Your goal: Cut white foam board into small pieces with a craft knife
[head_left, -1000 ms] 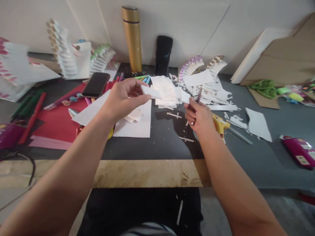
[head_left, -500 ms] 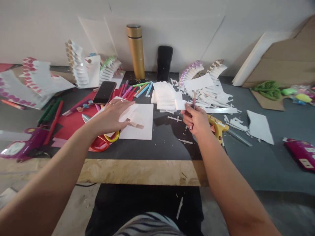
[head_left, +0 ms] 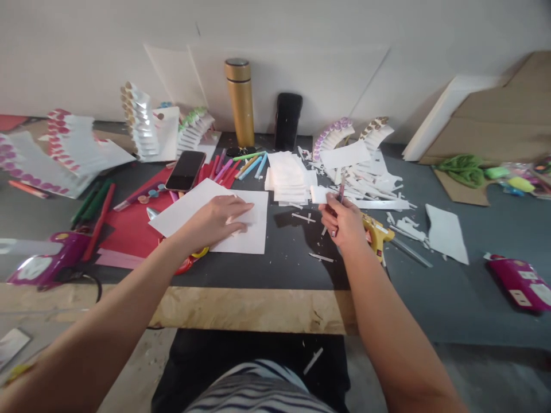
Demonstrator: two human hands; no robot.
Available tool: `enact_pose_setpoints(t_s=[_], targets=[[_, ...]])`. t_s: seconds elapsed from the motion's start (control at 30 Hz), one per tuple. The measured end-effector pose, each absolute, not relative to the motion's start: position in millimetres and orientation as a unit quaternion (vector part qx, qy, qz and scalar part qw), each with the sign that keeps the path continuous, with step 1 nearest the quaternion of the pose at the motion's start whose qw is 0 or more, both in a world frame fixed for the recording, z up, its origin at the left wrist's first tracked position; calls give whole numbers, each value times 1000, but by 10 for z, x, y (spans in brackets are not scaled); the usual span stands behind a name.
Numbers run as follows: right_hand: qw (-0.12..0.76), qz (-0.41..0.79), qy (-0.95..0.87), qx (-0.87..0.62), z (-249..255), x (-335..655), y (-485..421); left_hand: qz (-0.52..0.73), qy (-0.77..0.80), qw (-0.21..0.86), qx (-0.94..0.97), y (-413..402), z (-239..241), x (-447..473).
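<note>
1. The person's left hand (head_left: 219,218) reaches palm down over a white sheet (head_left: 245,243) on the dark surface (head_left: 297,269), its fingers extended toward the middle. Small white paper pieces (head_left: 247,218) show right by those fingers; from here I cannot tell whether that grip is pinching one or merely lying over them.
2. The right hand (head_left: 343,217) has its grip closed around a slim pen-like tool (head_left: 342,188), held nearly upright, and also pinches a small white paper rectangle (head_left: 318,194), which juts out toward the left.
3. Between the two hands, a little farther back, sits an uneven stack of white paper (head_left: 287,175).
4. Just beside the right hand lies a yellow glue gun (head_left: 379,230); behind it I see a heap of white paper strips (head_left: 370,176).
5. By the left forearm, the red and yellow handles of the scissors (head_left: 200,252) poke out, and another white sheet, set at an angle, lies partly under the wrist.
6. Beyond that hand are a dark phone (head_left: 186,171) and coloured sticks (head_left: 247,166).
7. A gold bottle (head_left: 241,109) stands upright near the wall, with a black case (head_left: 288,120) to its right.
</note>
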State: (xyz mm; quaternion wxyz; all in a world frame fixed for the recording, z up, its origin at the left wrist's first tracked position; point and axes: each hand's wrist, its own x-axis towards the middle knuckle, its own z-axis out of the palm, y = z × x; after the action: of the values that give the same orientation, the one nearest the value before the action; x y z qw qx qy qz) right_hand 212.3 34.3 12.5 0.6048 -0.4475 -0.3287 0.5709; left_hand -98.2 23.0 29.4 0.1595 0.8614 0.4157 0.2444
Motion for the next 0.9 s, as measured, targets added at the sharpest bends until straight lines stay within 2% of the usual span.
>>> enact_pose_setpoints(t_s=[0.13,0.23,0.37,0.53,0.63,0.7,0.9], targets=[[606,574,-319,-449,109,2124,350,333,501,209,771,240,378,-1000],[611,576,-307,-449,114,2123,352,330,546,227,735,213,429,-1024],[603,579,-311,-451,123,2116,351,248,607,153,740,93,431,-970],[596,570,-329,-460,112,2110,358,63,638,44,766,-85,447,-673],[587,575,-349,-450,119,2111,338,-2,636,11,771,-137,457,-538],[551,602,-382,-434,138,2106,301,-5,631,12,775,-138,440,-506],[355,716,-466,-380,278,2016,171,33,587,4,809,69,361,-486]])
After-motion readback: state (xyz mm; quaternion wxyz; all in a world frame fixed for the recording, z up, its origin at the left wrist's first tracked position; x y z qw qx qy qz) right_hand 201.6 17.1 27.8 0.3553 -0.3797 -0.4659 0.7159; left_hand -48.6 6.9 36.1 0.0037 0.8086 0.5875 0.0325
